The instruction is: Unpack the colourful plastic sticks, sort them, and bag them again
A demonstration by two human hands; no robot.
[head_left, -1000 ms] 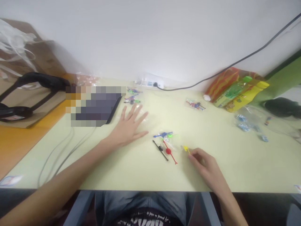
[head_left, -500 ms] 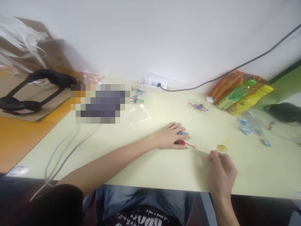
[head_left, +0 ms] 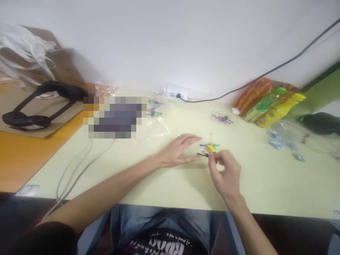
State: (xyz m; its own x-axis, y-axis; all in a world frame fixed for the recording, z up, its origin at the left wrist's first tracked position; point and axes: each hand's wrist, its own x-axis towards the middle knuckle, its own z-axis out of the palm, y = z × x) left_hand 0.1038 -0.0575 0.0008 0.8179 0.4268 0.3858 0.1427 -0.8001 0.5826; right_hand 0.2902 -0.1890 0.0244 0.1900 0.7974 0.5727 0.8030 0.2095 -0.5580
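Pale tabletop bears clear bag of coloured pieces; right hand pinches yellow arrow; left hand spread.

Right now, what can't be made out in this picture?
In the head view:
Yellow piece: near end hidden by the fingers of the right hand.
Black pointer: right end hidden at the same hand.
Dark flat object: details masked by pixel blocks.
Bagged pieces: too small and blurred to count.
Dark cable: cut off by the right edge.

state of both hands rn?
Left hand: open, no object visible in its grasp.
Right hand: closed, pinching the yellow piece.
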